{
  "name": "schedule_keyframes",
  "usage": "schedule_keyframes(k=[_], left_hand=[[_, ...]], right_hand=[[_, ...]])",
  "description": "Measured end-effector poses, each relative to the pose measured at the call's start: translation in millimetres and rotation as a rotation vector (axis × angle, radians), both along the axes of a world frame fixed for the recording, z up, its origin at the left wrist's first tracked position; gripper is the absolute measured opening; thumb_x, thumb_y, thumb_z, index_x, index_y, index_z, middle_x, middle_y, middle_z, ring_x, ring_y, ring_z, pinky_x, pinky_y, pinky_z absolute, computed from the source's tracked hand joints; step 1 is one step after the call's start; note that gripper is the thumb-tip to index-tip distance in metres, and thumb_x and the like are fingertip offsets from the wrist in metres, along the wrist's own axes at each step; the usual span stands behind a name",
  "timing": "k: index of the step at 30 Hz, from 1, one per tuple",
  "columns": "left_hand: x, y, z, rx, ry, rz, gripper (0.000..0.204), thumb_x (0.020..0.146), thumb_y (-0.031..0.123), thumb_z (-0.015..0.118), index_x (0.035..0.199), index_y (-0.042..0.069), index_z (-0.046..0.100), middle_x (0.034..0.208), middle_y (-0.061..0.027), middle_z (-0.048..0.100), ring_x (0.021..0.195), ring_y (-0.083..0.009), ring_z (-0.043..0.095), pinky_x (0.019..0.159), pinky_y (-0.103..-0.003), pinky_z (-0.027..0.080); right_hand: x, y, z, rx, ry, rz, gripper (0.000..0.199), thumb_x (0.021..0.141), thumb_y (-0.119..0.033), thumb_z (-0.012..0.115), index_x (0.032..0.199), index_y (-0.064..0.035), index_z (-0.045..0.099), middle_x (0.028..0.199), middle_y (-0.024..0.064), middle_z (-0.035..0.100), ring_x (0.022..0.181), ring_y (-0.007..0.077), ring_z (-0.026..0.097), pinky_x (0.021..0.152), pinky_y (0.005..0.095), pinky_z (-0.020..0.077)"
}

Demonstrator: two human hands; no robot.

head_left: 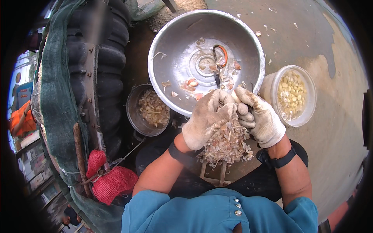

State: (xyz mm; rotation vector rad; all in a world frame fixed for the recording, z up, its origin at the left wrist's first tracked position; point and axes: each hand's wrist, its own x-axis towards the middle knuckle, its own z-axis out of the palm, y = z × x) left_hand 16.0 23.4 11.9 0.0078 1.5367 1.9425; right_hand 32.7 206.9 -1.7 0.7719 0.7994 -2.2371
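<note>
Two gloved hands, left hand [206, 118] and right hand [258, 116], over one basin [171, 39].

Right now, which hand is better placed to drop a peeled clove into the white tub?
Probably the right hand. It sits beside the white tub of peeled cloves, just left of the tub's rim. The left hand is farther away, on the side of the small metal pot of skins.
</note>
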Motion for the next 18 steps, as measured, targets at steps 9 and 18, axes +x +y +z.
schedule_keyframes(k=[9,18], left_hand=[[-4.4,-9.8,-7.9,-0.007,0.127,-0.115,0.030,0.097,0.033,0.055,0.095,0.003,0.055,0.089,-0.0011,0.055,0.072,-0.0050,0.047,0.068,-0.023,0.045],[-5.6,-18.7,-27.8,-0.091,0.321,-0.119,0.045,0.101,0.038,0.044,0.101,-0.004,0.058,0.099,-0.0106,0.054,0.078,-0.0165,0.053,0.072,-0.030,0.046]], right_hand=[[-1.2,3.3,0.8,0.038,0.063,0.047,0.019,0.099,-0.030,0.058,0.098,-0.0113,0.063,0.071,-0.0078,0.052,0.053,0.0001,0.038,0.046,0.0154,0.0277],[-1.7,-4.0,14.6,0.487,0.278,0.226,0.026,0.096,-0.030,0.062,0.113,-0.0093,0.062,0.078,-0.0054,0.057,0.064,0.0007,0.044,0.053,0.0171,0.0349]])
